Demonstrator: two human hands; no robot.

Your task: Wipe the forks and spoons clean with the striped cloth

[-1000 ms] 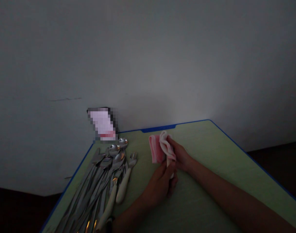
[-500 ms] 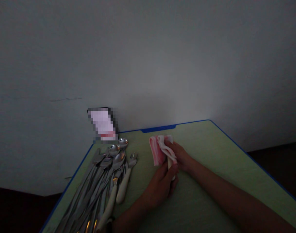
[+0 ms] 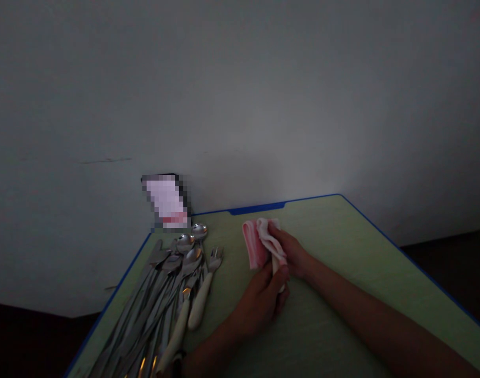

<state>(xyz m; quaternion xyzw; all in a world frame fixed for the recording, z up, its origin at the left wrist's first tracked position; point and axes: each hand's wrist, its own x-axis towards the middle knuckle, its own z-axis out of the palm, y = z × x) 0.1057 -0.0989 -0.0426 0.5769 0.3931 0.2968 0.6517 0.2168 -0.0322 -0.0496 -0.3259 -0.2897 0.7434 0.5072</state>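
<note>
Head view shows the left hand closed around a pale handle, its far end hidden by a pink-and-white cloth. Fingers curled, the right hand grips that cloth over the middle of the green table, right of piled cutlery and a fork.

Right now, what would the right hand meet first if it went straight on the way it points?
Most likely the pink-and-white cloth, which the right hand grips; beyond it, perhaps the wall, though depth is unclear.
</note>
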